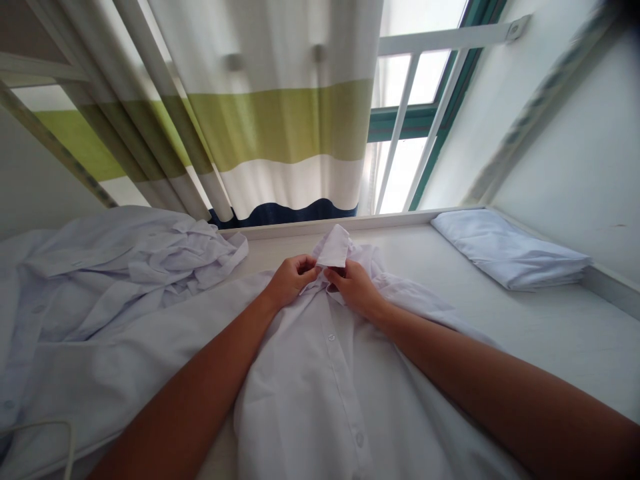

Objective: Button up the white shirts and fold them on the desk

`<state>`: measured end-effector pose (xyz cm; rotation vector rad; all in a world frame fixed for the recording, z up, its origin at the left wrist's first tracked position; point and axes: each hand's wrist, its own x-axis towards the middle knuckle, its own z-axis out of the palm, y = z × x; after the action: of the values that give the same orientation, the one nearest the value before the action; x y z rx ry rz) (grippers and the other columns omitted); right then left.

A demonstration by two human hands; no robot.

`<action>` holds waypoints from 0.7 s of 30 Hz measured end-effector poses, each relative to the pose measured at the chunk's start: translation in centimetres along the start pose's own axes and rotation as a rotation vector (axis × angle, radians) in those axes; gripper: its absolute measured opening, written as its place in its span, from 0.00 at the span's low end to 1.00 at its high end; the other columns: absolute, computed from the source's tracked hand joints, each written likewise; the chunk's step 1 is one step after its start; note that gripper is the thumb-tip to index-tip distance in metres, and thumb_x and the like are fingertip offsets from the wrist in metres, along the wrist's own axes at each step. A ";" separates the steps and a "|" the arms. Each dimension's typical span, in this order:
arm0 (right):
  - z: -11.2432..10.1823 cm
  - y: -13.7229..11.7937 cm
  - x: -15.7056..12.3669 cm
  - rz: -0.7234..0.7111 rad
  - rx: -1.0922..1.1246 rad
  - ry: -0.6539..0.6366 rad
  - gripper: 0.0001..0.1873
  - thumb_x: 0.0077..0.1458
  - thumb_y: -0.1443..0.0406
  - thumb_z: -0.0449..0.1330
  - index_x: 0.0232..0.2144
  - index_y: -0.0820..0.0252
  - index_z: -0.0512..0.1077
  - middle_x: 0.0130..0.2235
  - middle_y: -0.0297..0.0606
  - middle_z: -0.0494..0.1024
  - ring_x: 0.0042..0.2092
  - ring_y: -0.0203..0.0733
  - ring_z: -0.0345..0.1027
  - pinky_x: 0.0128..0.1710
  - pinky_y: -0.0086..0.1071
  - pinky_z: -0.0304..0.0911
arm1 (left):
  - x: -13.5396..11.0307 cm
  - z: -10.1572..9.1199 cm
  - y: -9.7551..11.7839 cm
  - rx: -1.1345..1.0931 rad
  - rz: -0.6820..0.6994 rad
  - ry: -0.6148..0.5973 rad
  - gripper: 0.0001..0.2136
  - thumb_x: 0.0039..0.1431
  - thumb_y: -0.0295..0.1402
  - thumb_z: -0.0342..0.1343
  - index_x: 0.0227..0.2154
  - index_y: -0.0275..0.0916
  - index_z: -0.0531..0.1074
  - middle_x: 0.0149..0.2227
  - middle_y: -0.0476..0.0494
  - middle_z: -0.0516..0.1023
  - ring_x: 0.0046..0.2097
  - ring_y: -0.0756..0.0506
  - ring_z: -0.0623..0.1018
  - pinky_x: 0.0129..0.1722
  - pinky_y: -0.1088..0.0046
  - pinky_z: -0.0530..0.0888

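Observation:
A white button-up shirt [310, 387] lies front up on the pale surface, its buttoned placket running towards me. At its collar [334, 248], my left hand [295, 279] pinches the cloth from the left side. My right hand [354, 287] grips the collar from the right, thumb and fingers closed close to the other hand. The collar stands up between both hands. Whatever lies under the fingertips, such as a top button, is hidden. One sleeve [415, 293] spreads out behind my right forearm.
More white shirts [135, 267] lie rumpled on the left. A folded white shirt [505, 250] rests at the back right by the wall. Beyond the low edge [280, 230] hang a striped curtain [280, 127] and a white railing [450, 40]. A thin cable [70, 440] shows bottom left.

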<state>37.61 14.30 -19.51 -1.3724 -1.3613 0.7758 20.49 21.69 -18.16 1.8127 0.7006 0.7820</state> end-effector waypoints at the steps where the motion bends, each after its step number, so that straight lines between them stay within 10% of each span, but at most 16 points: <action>1: 0.0 0.0 0.0 -0.011 -0.009 0.001 0.10 0.59 0.59 0.59 0.33 0.60 0.73 0.31 0.38 0.80 0.30 0.40 0.75 0.31 0.30 0.70 | 0.0 0.0 0.0 0.023 0.005 -0.001 0.16 0.57 0.44 0.62 0.38 0.34 0.78 0.36 0.43 0.80 0.36 0.46 0.76 0.38 0.72 0.70; 21: 0.0 -0.6 -0.1 0.023 -0.021 0.054 0.08 0.57 0.61 0.61 0.30 0.60 0.75 0.30 0.40 0.81 0.31 0.45 0.77 0.30 0.31 0.72 | -0.2 0.1 0.6 0.068 -0.010 0.000 0.17 0.57 0.45 0.61 0.35 0.34 0.77 0.33 0.45 0.78 0.33 0.48 0.73 0.34 0.74 0.68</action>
<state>37.40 14.11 -18.97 -1.4185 -1.3172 0.7366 20.54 21.31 -17.68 1.8692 0.7432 0.7597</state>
